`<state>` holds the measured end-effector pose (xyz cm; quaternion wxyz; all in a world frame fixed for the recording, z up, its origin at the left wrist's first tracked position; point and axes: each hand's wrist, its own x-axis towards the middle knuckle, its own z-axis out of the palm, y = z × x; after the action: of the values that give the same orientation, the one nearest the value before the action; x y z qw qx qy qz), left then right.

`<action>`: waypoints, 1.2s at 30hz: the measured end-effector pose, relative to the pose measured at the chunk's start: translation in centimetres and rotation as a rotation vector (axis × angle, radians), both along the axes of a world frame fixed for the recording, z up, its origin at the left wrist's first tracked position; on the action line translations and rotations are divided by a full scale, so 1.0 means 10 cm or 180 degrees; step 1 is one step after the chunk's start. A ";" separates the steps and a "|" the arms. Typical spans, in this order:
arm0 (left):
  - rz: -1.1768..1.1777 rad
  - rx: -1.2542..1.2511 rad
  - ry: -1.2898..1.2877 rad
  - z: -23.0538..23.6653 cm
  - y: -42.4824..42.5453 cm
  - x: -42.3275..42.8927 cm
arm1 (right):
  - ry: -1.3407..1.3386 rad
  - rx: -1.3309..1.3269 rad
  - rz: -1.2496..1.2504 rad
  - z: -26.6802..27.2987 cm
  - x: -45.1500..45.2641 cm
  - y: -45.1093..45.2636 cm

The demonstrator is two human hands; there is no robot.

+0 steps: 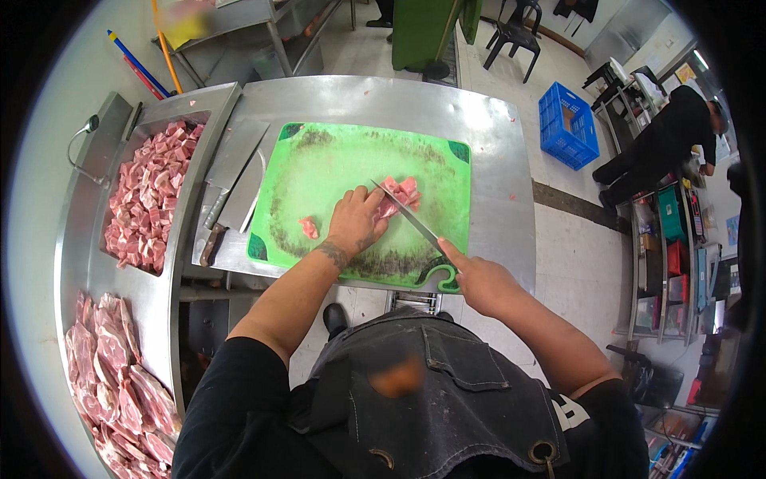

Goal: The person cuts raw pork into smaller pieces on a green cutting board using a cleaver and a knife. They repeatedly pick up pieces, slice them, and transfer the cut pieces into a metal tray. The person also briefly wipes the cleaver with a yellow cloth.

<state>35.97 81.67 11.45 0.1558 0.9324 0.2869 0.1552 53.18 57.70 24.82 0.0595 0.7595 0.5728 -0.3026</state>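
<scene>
On the green cutting board (335, 161), my left hand (357, 220) presses on raw meat (400, 194), part of which is hidden under the fingers. My right hand (486, 284) grips a long knife (413, 221), its handle covered by the fist and the index finger laid along the spine. The blade lies across the meat, close by my left fingertips, with cut chunks on its far side. A single small piece of meat (309, 227) rests apart on the board, left of my left hand.
Left of the board lie a cleaver (239, 152) and a wooden-handled knife (242, 200) on the steel table (499, 197). Further left, a sink (222, 114) holds diced meat (152, 197), with large raw cuts (119, 383) nearer me. Another person (664, 141) stands right, past a blue crate (568, 126).
</scene>
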 end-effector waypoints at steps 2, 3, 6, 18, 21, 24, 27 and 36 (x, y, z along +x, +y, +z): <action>-0.0024 -0.0032 -0.0068 -0.01 0.00 0.00 | 0.0011 -0.0111 0.0000 0.07 0.01 -0.01; -0.0034 -0.0057 -0.0070 -0.02 0.00 0.00 | 0.0033 -0.0168 -0.0001 0.08 0.01 0.02; -0.0067 -0.0078 -0.0231 -0.06 0.02 0.00 | 0.0132 -0.0161 -0.0001 0.03 -0.02 0.24; 0.0294 -0.0087 -0.0128 0.00 0.09 -0.02 | 0.0140 0.0779 0.0010 -0.92 -0.08 1.47; 0.0277 -0.0155 0.0155 0.02 0.09 -0.03 | 0.0274 0.0541 -0.0044 -0.73 -0.12 1.18; 0.0431 -0.0164 0.0056 0.02 0.10 -0.03 | 0.0280 0.0202 -0.0118 -0.53 -0.06 0.55; 0.0437 -0.0309 -0.0031 0.02 0.09 -0.06 | 0.0267 -0.0061 -0.0141 -0.38 0.01 0.09; 0.0279 -0.0394 -0.1041 -0.17 0.03 -0.31 | 0.0092 -0.0001 -0.0073 0.05 0.07 -0.09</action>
<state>32.87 82.01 9.76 0.2506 0.8699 0.3072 0.2935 53.88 56.76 25.29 0.0478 0.7615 0.5648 -0.3143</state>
